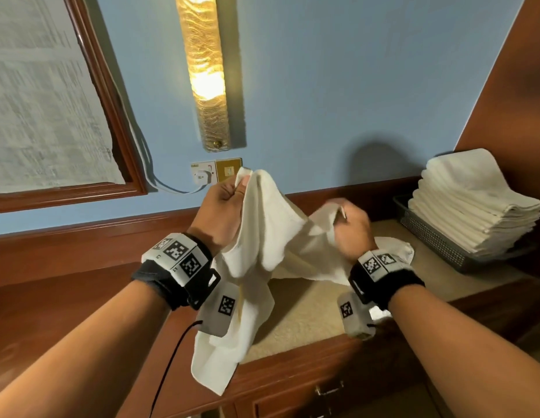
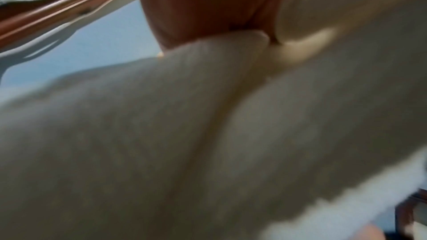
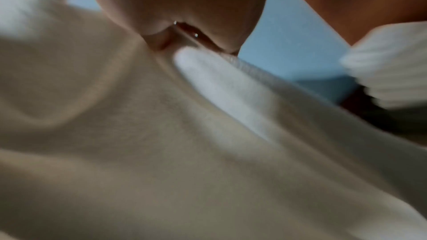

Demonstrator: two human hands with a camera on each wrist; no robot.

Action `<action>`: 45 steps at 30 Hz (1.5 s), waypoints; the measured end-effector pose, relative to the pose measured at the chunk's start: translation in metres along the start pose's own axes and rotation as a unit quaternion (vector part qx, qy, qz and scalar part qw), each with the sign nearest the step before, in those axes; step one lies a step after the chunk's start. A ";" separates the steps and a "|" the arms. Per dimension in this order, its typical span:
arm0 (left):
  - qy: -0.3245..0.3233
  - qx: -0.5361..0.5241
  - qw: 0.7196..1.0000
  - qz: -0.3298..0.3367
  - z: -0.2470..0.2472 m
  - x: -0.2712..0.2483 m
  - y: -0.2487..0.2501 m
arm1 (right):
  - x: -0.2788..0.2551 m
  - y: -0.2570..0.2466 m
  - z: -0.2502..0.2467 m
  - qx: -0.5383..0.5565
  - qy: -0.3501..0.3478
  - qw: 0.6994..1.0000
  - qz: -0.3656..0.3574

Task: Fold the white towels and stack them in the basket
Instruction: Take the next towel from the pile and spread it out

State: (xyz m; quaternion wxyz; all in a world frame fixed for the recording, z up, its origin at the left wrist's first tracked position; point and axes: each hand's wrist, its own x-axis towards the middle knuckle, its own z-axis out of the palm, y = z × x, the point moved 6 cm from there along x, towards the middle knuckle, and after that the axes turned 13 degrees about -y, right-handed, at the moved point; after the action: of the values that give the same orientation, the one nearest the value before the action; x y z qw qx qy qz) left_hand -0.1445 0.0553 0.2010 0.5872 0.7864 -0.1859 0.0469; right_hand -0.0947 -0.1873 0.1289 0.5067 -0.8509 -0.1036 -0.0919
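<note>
Up close, both hands are closed tight on one white towel (image 1: 271, 236), lifted above the counter (image 1: 308, 312). The left hand (image 1: 223, 206) is raised higher, its fingers (image 1: 232, 193) curled in against the thumb, pinching a corner of the cloth so a small peak sticks up above the knuckles. The right hand (image 1: 351, 229) sits lower and to the right, fingers folded in on another bunched piece of the towel's edge; it is blurred, so the exact fingertip placement cannot be told. Between the two grips the cloth sags in a loose valley, and a long flap hangs down past the left wrist and over the front edge of the counter. In the left wrist view the towel (image 2: 184, 134) fills nearly everything below the hand (image 2: 208, 6); the right wrist view is much the same, with cloth (image 3: 161, 152) gathered under the fingers (image 3: 173, 15) and the hemmed edge showing.

Off to the right, a dark mesh basket (image 1: 428, 236) stands on the counter against the wooden side panel, holding a tall stack of folded towels (image 1: 473, 206) that rises well above its rim. Behind the hands, on the blue wall, a lit wall lamp (image 1: 207, 70) hangs above a socket plate (image 1: 216, 173) with a white cord running off left. A wood-framed panel (image 1: 112, 101) fills the upper left. Both wristbands (image 1: 178, 257) carry black-and-white square marker codes; no words are readable.
</note>
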 end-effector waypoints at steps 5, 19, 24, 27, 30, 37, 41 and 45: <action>0.003 -0.022 0.998 0.051 -0.017 -0.021 0.036 | -0.015 -0.142 0.017 -0.006 -0.112 0.972 -0.207; 0.019 -0.027 0.997 0.063 -0.094 -0.101 0.050 | -0.102 -0.215 0.107 -0.086 -0.137 0.968 -0.192; 0.030 -0.031 0.997 0.064 -0.147 -0.149 0.053 | -0.138 -0.163 0.145 -0.067 -0.118 0.988 -0.074; 0.026 -0.067 0.995 0.070 -0.180 -0.187 0.056 | -0.159 -0.124 0.152 -0.119 -0.124 0.985 0.015; 0.020 -0.094 0.994 0.050 -0.200 -0.225 0.061 | -0.177 -0.111 0.150 -0.093 -0.054 0.991 0.079; -0.088 -0.138 0.986 0.022 -0.192 -0.274 0.031 | -0.196 -0.257 0.223 0.037 -0.152 0.975 -0.160; -0.078 -0.163 0.984 -0.007 -0.194 -0.288 0.015 | -0.193 -0.303 0.241 -0.150 -0.148 0.955 -0.209; -0.025 -0.085 0.996 0.001 -0.211 -0.297 0.014 | -0.196 -0.308 0.253 -0.127 -0.167 0.956 -0.205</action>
State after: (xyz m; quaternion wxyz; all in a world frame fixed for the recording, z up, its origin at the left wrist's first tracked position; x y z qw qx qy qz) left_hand -0.3943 0.3212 0.1912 0.6470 0.7344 -0.2049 0.0118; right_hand -0.3535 0.1632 0.2186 0.3399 -0.8721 -0.3464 -0.0629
